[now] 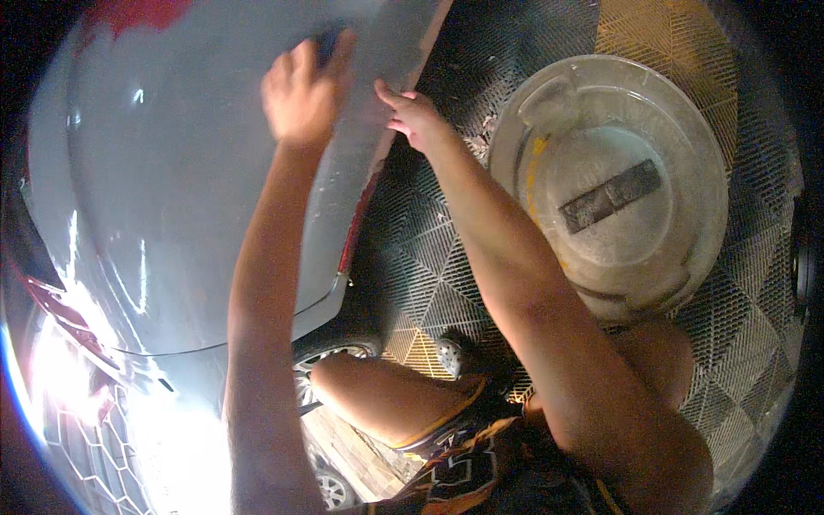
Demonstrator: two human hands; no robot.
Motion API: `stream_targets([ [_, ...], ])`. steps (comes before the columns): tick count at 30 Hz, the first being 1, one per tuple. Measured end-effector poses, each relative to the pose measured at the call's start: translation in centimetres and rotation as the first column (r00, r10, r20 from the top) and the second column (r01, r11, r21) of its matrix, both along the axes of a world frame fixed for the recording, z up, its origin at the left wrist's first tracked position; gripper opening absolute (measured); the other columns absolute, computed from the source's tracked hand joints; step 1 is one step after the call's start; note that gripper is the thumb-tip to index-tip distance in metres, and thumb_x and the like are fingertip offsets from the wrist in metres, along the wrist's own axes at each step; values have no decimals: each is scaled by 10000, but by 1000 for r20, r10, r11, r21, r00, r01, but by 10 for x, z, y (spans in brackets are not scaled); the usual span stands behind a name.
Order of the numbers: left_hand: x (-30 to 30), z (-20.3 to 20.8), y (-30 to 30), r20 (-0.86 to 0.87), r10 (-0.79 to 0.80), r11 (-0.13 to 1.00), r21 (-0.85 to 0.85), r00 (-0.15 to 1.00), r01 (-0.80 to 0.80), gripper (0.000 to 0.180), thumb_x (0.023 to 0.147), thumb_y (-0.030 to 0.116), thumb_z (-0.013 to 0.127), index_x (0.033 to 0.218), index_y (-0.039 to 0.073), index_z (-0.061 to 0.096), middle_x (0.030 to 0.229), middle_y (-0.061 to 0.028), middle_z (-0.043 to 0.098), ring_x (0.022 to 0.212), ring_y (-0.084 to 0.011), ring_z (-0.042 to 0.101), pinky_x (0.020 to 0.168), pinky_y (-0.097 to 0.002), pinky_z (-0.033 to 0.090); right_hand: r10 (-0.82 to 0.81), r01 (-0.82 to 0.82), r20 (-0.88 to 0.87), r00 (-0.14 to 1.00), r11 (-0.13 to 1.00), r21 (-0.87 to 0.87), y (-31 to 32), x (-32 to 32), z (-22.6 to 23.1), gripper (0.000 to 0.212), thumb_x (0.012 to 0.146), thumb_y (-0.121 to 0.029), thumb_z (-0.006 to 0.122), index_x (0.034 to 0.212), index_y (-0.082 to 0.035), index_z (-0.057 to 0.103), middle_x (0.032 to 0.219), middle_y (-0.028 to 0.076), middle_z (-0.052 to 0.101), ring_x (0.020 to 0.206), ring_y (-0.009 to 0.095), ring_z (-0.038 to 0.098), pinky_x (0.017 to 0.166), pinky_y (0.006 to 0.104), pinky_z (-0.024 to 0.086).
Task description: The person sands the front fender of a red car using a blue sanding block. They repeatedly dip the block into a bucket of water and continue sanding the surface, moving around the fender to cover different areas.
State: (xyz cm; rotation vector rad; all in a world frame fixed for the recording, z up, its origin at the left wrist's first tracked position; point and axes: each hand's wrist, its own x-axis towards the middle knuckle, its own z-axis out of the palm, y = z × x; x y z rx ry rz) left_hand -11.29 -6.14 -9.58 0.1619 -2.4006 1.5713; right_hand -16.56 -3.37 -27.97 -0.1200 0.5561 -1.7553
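Observation:
A car body panel [184, 172], mostly grey with a red patch at the far left, spans the left side. My left hand [300, 94] is pressed against it near the far end, fingers closed around a small dark pad [329, 43] that lies against the surface. Most of the pad is hidden by the fingers. To the right, my right hand [412, 116] is at the panel's lower edge with its thumb stretched out and the fingers loosely bent. It holds nothing that I can see.
On the right stands a round, pale plastic tub [712, 172] with a dark rectangular strip [610, 196] inside. Black, grey and yellow grid tiles [438, 266] cover the floor. A car wheel [343, 348] and my bent knee are below; bright light glares at lower left.

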Motion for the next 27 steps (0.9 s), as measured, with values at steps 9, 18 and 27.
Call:
stream_targets([
  [9, 76, 120, 17, -266, 93, 985, -115, 959, -127, 520, 811, 363, 784, 1319, 387, 671, 899, -43, 632, 766, -234, 626, 659, -381, 540, -3, 7, -44, 999, 996, 90, 2, -15, -14, 720, 785, -587, 815, 1246, -69, 621, 1284, 78, 651, 1225, 261, 573, 1001, 462, 444],
  [18, -70, 12, -20, 44, 106, 994, -17, 993, -105, 504, 892, 362, 684, 1385, 392, 585, 1203, -55, 591, 1024, -288, 605, 840, -430, 533, 20, -20, -29, 999, 1000, -14, -3, -11, -11, 835, 771, -572, 838, 1267, 50, 585, 1315, 165, 606, 1213, 293, 558, 1005, 459, 464],
  [27, 96, 65, 52, 72, 188, 982, -9, 979, -188, 484, 852, 359, 757, 1323, 405, 656, 901, -36, 549, 792, -236, 583, 662, -381, 515, -6, 10, -45, 999, 995, 96, 2, 7, -1, 643, 758, -516, 871, 1095, -11, 660, 1139, 104, 678, 1047, 245, 637, 882, 416, 517],
])
